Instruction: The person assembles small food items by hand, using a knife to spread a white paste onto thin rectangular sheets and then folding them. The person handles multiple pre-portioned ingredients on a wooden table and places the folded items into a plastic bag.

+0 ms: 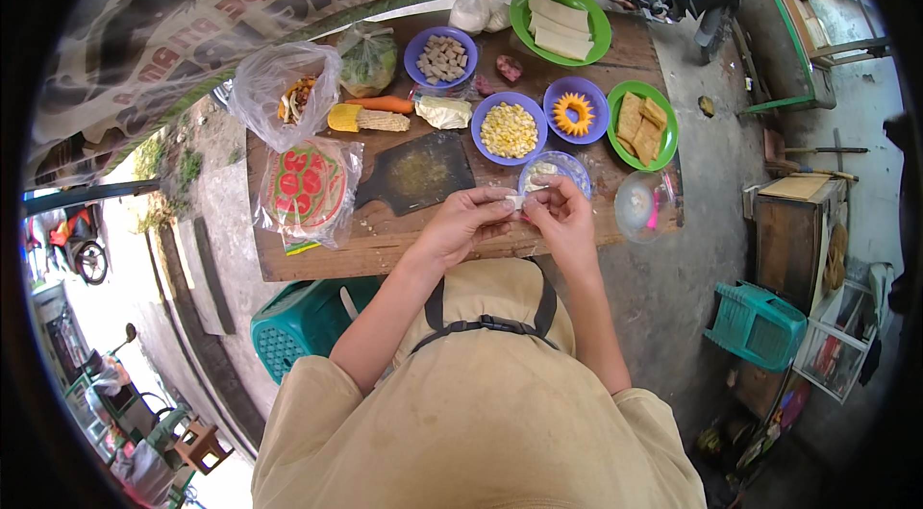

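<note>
My left hand (469, 223) and my right hand (562, 219) meet over the table's near edge, thumbs and fingertips pinched on a small white piece (517, 202). Its kind is too small to make out. Just beyond my fingers sits a see-through bowl (575, 166) with pale bits in it, partly hidden by my right hand. Behind it stand a purple bowl of corn kernels (510, 129) and a purple bowl with an orange ring-shaped piece (574, 113). A dark cutting board (418, 171) lies to the left of my hands.
On the wooden table (332, 261) are a half-stripped corn cob (369, 119), a carrot (383, 104), plastic bags (286, 91), a bowl of diced pieces (441, 58) and green plates of white slabs (561, 25) and brown squares (641, 127). A green stool (303, 322) stands below.
</note>
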The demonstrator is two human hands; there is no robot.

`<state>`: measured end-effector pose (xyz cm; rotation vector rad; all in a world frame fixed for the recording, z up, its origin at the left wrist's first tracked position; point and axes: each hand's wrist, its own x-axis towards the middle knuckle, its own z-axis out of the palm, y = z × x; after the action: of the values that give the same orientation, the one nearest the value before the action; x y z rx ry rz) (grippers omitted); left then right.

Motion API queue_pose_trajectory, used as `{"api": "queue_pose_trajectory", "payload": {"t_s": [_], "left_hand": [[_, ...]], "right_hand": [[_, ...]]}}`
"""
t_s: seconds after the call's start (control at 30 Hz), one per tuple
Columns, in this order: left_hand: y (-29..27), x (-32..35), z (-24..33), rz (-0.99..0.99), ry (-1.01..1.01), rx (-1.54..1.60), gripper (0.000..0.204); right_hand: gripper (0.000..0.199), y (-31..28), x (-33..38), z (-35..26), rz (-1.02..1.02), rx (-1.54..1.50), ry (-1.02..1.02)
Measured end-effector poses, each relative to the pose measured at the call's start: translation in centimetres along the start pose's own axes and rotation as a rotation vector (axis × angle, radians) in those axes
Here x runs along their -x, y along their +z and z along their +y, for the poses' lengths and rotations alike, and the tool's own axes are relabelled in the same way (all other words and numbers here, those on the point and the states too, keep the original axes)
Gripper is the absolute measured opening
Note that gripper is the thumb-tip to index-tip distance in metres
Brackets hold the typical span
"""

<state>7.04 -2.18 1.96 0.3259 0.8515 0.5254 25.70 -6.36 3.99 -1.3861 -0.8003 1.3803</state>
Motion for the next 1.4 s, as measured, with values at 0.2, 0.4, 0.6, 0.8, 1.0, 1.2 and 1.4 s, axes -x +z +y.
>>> {"api": "queue_pose_trajectory", "payload": {"t_s": [0.2,0.4,0.6,0.8,1.0,1.2,1.4], "left_hand": [[-0.7,0.0,-0.1,-0.006,-0.041,0.109,0.023],[-1.8,0.2,-0.1,-0.037,-0.055,0.202,0.022],[-3.3,0.2,-0.1,-0.02,0.006,0.239,0.02],[-5.2,0.9,1.4,0.063,0.116,0.22,0.02],[-6.1,1.2,2.3,0.102,0.167,0.225,0.022],[-6.0,1.9,2.2,0.146,0.166,0.232,0.022],[-6.1,2.0,1.7,0.139,0.151,0.211,0.025]], "right_hand": [[0.014,-4.5,-0.4,1.0,0.181,0.04,-0.018],[0.022,-10.5,-1.7,4.8,0.328,0.757,-0.045],[0.03,-10.0,-0.6,8.2,0.382,1.204,-0.139],[0.018,-7.5,2.4,8.9,0.064,1.226,0.119],[0.024,-3.2,1.8,13.7,-0.135,1.312,-0.17],[0.014,-1.8,-0.4,17.6,-0.118,1.605,-0.071],[0.02,-1.2,-0.5,18.0,-0.087,1.608,-0.015]]}}
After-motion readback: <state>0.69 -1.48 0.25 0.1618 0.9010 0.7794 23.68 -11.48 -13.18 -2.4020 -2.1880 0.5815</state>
